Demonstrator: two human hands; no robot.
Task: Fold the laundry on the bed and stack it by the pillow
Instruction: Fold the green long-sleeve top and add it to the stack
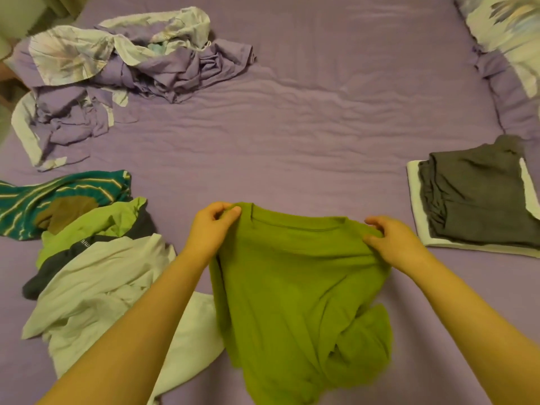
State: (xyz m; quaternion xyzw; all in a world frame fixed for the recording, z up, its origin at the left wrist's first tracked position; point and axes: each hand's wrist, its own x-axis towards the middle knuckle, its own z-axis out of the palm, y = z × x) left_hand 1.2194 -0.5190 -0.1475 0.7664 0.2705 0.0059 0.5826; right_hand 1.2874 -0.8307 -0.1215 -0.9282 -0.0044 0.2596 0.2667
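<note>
both hands are on the olive green t-shirt (295, 287), one at each shoulder. the left hand (211, 229) has its fingers curled and pinches the cloth just beside the collar; the right hand (391, 244) pinches the other shoulder the same way, thumb under and fingers over. the shirt hangs from the two grips toward the person, its lower part bunched and wrinkled on the purple bed (292, 127).

just to the left of the left hand lies a loose heap of unfolded laundry: a pale white garment (96, 290) nearest, a light green piece (111, 223) above it with something dark tucked between, and a teal striped garment (58, 194) farther out with a brown patch on it. well beyond the left hand, a crumpled purple and floral sheet (117, 71) is piled up.

to the right of the right hand sits a folded stack, a dark grey garment (473, 197) on top of a white one (420, 229). the floral pillow (508, 33) lies farther off past that stack.
</note>
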